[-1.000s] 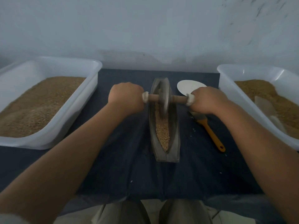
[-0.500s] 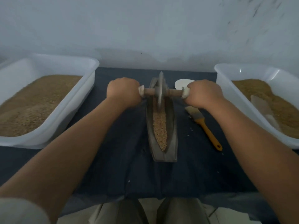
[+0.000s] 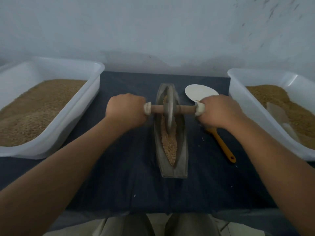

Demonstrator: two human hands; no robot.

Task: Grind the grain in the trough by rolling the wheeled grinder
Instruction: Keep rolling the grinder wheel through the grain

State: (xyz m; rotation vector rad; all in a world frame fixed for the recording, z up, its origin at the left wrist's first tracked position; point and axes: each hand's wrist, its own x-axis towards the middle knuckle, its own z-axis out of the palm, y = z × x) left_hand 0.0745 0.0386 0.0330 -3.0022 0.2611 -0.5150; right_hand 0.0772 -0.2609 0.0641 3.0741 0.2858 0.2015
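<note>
Head view: grinder point(image 3: 169, 110) now nearer

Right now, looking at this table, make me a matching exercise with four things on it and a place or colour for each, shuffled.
1 wheeled grinder
2 brush
3 flat disc
4 left tub

A orange handle
B white and round, beyond the right hand
C stands in the trough
D at the far left

Pairs: 1-C, 2-A, 3-B, 4-D.

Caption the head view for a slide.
Left hand and right hand grip the wheeled grinder, its disc standing in the trough of grain between two white tubs.
</note>
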